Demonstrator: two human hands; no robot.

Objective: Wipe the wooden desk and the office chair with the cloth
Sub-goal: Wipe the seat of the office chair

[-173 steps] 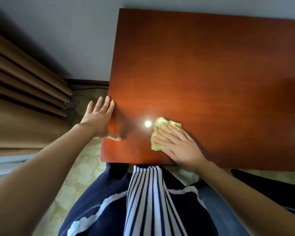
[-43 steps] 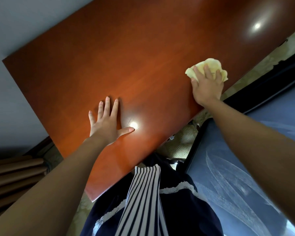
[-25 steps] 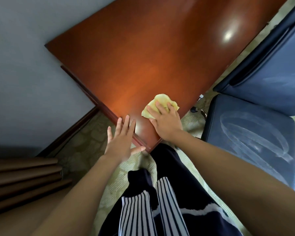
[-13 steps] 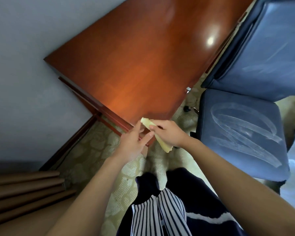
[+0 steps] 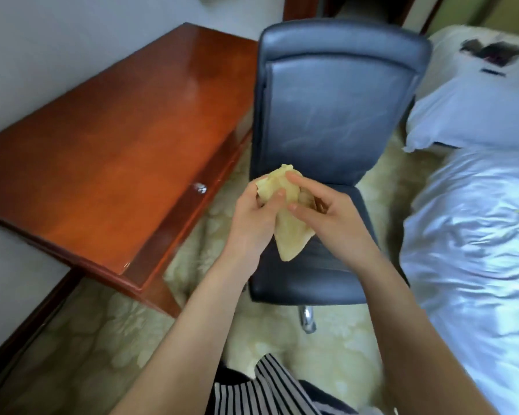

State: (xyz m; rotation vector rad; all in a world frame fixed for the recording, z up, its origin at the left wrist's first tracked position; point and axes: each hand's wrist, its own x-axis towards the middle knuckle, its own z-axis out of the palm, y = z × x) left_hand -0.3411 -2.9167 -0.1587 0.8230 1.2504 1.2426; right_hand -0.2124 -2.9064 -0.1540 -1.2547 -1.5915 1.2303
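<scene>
Crumpled yellow cloth (image 5: 288, 226) held by left hand (image 5: 252, 223) and right hand (image 5: 333, 217) above the seat of the upright dark blue office chair (image 5: 327, 100), its backrest streaked, standing just beside the glossy reddish-brown worktop (image 5: 102, 151).

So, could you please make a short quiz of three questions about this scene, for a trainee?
1. True or false: the yellow cloth lies flat on the wooden desk.
2. Which hand grips the cloth? A: left only. B: right only. C: both.
3. Fill in: the office chair stands between the desk and the ___.

Key
1. False: it is held up in front of the chair.
2. C: the left hand and the right hand both hold it.
3. bed
</scene>
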